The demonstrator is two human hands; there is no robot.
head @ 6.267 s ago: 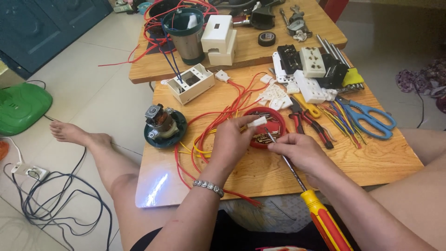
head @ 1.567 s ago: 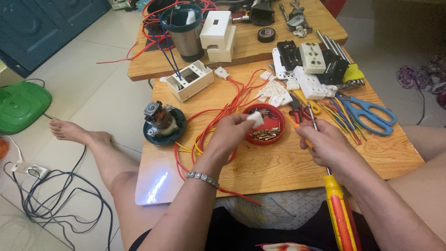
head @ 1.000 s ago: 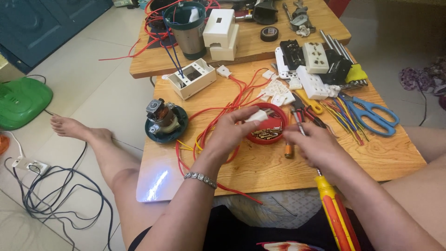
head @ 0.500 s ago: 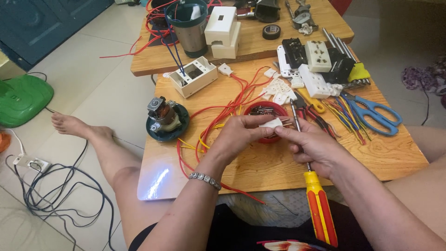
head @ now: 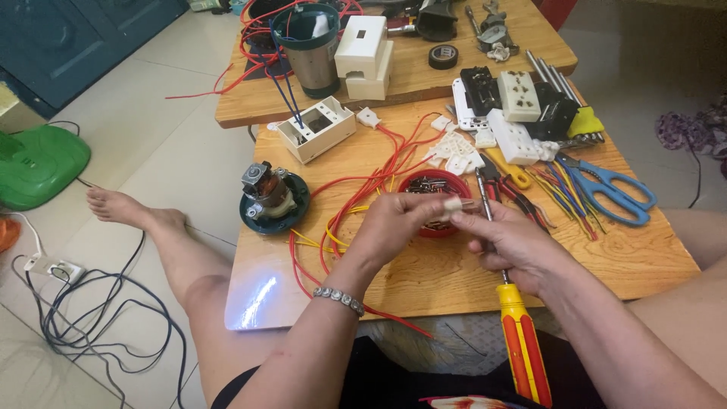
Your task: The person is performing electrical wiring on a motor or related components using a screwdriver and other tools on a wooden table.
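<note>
Head view: your work surface is the lower wooden table (head: 606, 265), with a second table (head: 409, 83) behind it. On the near one, a small electric motor (head: 269, 195) sits at the left, a loose tangle of red wires (head: 356, 204) runs across the middle, and blue-handled scissors (head: 613, 193) lie at the right, well apart from your hands.

Your left hand (head: 394, 227) is closed narrowly, thumb and fingertips pinching a small white plastic connector (head: 452, 204) just above the red bowl of screws (head: 434, 189). Your right hand (head: 515, 246) is wrapped around the shaft of a screwdriver (head: 522, 348) with a red and yellow handle, its fingertips meeting the connector.

Keep the connector pinched firmly and hold it over the bowl, so that a dropped screw falls back in. Steady both wrists against the table edge.

The connector is small, white and blocky; your fingers hide most of it.
</note>
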